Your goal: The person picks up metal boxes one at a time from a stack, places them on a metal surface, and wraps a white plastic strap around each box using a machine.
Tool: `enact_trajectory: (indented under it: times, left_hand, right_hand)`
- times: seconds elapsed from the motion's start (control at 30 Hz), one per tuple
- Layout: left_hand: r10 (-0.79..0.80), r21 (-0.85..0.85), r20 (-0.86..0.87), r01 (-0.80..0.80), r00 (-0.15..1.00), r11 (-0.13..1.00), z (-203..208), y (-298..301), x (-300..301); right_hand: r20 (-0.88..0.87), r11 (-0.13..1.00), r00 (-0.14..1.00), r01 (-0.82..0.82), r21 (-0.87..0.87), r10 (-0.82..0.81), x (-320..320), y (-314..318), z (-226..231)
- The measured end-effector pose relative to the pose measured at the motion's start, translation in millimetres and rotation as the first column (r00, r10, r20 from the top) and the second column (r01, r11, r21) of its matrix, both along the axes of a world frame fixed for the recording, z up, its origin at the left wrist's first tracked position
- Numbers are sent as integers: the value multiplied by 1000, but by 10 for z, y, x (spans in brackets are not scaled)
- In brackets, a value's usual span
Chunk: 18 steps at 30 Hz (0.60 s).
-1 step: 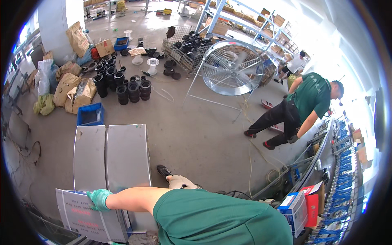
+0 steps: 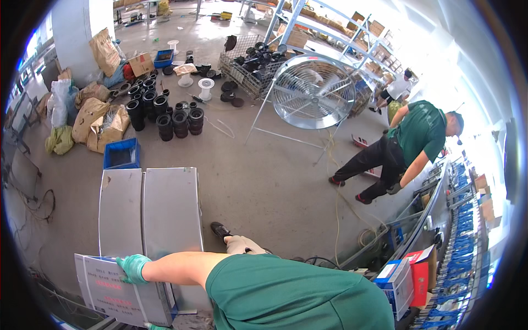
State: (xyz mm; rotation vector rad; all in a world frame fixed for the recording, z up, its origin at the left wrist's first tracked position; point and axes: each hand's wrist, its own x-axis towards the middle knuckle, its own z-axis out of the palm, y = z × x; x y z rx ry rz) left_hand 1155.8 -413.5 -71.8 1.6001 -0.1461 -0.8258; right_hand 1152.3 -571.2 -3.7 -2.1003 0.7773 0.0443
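Observation:
My left hand (image 2: 132, 268), in a teal glove, grips the top edge of a flat grey-white box (image 2: 118, 291) with a printed label, at the lower left. My bare forearm and green sleeve (image 2: 297, 297) reach across to it. A sliver of another teal glove (image 2: 154, 326) shows at the bottom edge under the box; whether it is my right hand and what it holds I cannot tell. A black shoe (image 2: 220, 230) and a pale glove-like thing (image 2: 242, 245) lie just beyond my arm.
Two long grey metal panels (image 2: 165, 209) lie on the concrete floor beside the box. Beyond are a blue crate (image 2: 121, 155), stacked black rings (image 2: 165, 115), brown sacks (image 2: 99, 121) and a big round fan (image 2: 313, 91). A co-worker in green (image 2: 418, 137) bends at the right-hand shelf (image 2: 440, 220).

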Motion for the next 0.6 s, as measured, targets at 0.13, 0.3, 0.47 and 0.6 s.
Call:
enact_trajectory:
  times: [0.13, 0.3, 0.47, 0.6]
  left_hand:
    - [48, 9, -45, -48, 998, 999, -8, 25, -49]
    - [175, 50, -91, -171, 980, 984, 137, 165, -37]
    - [389, 50, -199, -387, 900, 921, 242, 568, 149]
    - [406, -27, -172, -416, 898, 909, -10, 898, 273]
  right_hand:
    - [20, 999, 1000, -17, 43, 16, -4, -55, -31]
    - [41, 997, 999, -24, 69, 21, -38, -130, -33]
    - [51, 998, 998, -49, 26, 48, 39, -233, -202]
    - [111, 991, 986, -130, 38, 125, 98, -295, -394]
